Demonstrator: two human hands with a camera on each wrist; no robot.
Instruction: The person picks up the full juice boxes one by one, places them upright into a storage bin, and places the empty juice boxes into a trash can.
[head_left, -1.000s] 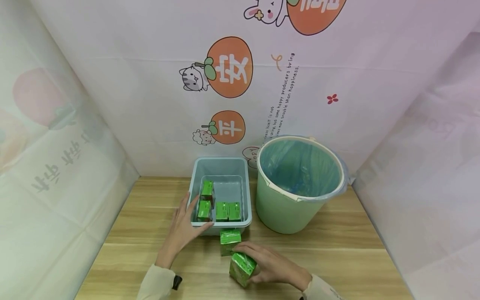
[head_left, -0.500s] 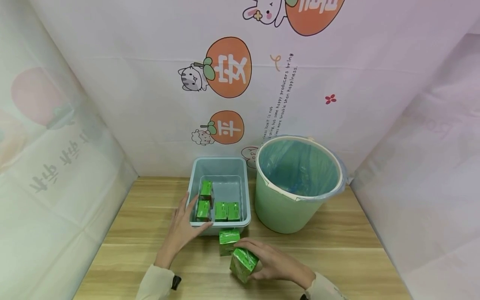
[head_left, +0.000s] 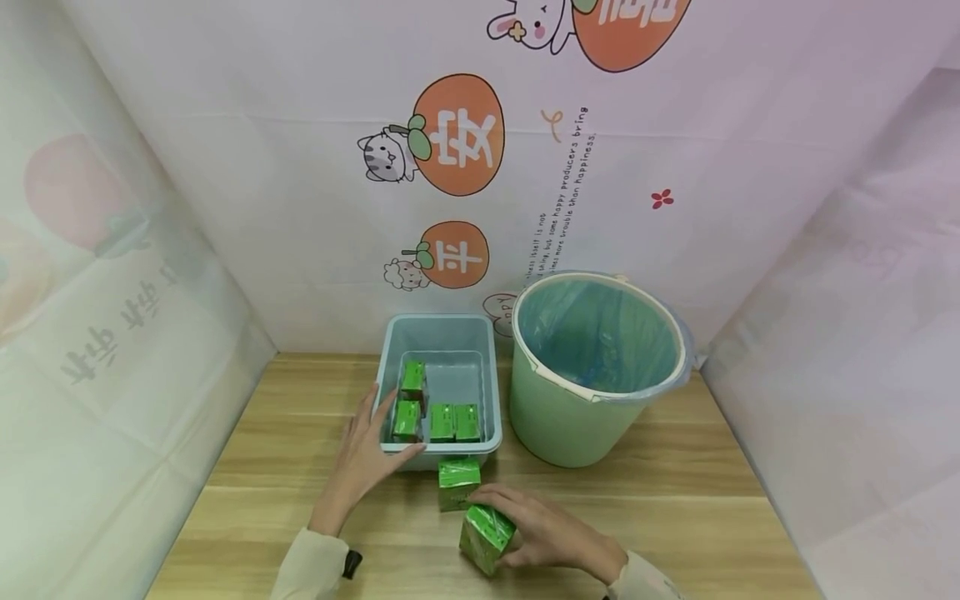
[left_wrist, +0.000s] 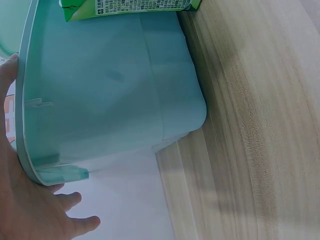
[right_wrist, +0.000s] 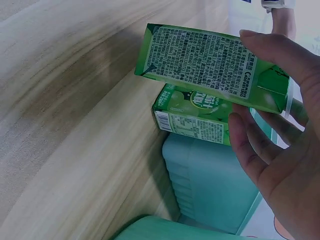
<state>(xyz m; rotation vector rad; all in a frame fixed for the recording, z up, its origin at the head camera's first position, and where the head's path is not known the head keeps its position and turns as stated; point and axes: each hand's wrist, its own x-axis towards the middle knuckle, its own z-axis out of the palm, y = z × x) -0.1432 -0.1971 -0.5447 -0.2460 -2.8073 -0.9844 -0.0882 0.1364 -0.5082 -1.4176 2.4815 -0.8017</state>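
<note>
My right hand (head_left: pixel 543 525) grips a green juice box (head_left: pixel 486 537) between thumb and fingers, in front of the bin. That box is tilted, and its text-covered side (right_wrist: pixel 197 62) faces the right wrist camera. Right behind it, a second green juice box (head_left: pixel 459 485) stands upright on the table against the front of the light blue plastic bin (head_left: pixel 442 448). My left hand (head_left: pixel 363 454) rests at the bin's front left corner, fingers spread along the left side and thumb at the front rim. Inside the bin are several more juice boxes (head_left: pixel 407 421), along the left side and near the front.
To the right of the blue bin stands a pale green bucket (head_left: pixel 570 429) lined with a bluish plastic bag. Both are on a wood-grain table (head_left: pixel 675 500), backed by a printed white cloth (head_left: pixel 322 275) that also hangs at both sides.
The held juice box and my right hand rise slightly, then dip back, ending a touch lower than half a second ago. My left hand and the bin keep their place.
</note>
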